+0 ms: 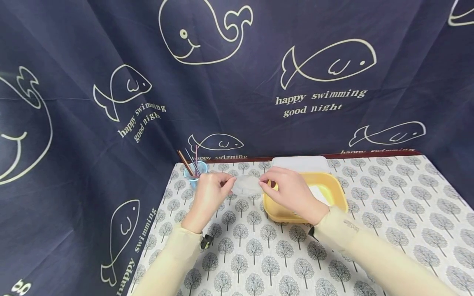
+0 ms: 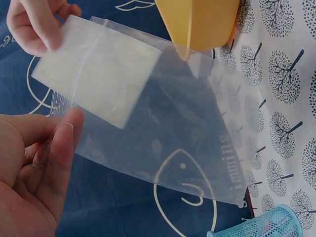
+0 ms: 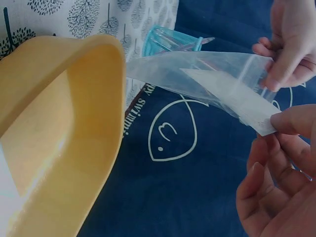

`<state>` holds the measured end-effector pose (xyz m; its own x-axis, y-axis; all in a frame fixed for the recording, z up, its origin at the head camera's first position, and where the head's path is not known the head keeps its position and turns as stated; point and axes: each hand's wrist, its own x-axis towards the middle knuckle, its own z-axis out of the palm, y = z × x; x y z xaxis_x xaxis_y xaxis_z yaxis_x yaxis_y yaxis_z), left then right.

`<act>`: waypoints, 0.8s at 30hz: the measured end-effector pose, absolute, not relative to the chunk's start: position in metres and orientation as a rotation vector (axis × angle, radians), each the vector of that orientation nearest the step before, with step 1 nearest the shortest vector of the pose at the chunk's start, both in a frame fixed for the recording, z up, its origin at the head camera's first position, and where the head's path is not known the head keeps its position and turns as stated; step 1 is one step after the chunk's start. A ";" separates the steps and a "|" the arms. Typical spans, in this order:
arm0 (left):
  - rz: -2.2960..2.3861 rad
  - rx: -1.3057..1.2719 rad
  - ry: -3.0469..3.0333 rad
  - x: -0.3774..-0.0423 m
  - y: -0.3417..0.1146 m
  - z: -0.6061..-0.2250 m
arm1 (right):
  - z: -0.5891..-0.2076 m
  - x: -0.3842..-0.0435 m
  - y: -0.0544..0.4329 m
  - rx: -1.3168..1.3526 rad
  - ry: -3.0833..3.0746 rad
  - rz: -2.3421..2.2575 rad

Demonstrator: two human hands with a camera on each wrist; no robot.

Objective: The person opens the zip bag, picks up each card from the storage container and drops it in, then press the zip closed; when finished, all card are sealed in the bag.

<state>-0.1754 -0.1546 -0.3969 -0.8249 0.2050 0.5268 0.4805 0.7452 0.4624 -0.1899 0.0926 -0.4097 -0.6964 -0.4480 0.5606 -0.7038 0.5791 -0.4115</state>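
Note:
A clear zip bag [image 2: 182,133] hangs between the two hands above the table. Part of a white rectangular sheet [image 2: 113,74] lies inside it, and the rest sticks out past the zip end. My left hand [image 1: 211,191] pinches the bag's edge near the zip strip. Between thumb and fingers, my right hand [image 1: 289,189] pinches the protruding corner of the sheet, as the right wrist view shows. Whether the sheet is paper or thin card I cannot tell.
Beneath the right forearm stands a yellow basin [image 1: 272,213] with white sheets [image 1: 318,194] inside. A white flat panel [image 1: 301,162] lies behind it. At the back left is a blue mesh cup [image 1: 189,181] holding several thin sticks or pens. A tree-patterned cloth [image 1: 255,255] covers the table.

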 end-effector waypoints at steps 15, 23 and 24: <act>-0.831 -0.546 -2.496 -0.177 -0.152 -0.398 | -0.414 -0.200 0.077 0.964 -2.571 0.786; -0.813 -0.560 -2.492 -0.177 -0.149 -0.395 | -0.407 -0.207 0.067 1.023 -2.707 0.804; -0.813 -0.563 -2.490 -0.177 -0.149 -0.395 | -0.406 -0.207 0.066 1.022 -2.726 0.792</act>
<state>-0.1771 -0.1488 -0.3951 -0.8111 0.2349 0.5356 0.5058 0.7417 0.4405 -0.2075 0.0661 -0.4065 -0.7638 -0.5771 0.2890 -0.6421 0.6342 -0.4307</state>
